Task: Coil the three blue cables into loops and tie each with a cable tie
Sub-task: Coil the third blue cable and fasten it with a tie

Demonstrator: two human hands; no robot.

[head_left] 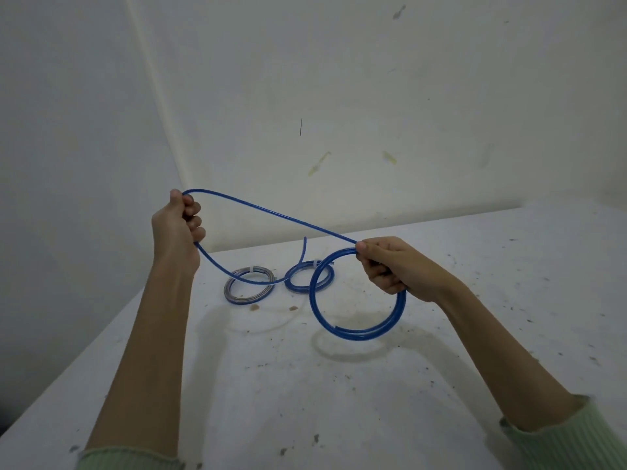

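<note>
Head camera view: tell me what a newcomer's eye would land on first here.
First, the blue cable held up mid-frame: the left hand grips its free run high, the right hand holds the part-wound coil hanging above the white table. Behind it, two finished coils lie side by side on the table, each with a white tie.

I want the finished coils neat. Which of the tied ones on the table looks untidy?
The right-hand tied coil: one cable end sticks up out of the loop instead of lying in it. The left-hand tied coil lies flat, no loose end showing.
</note>
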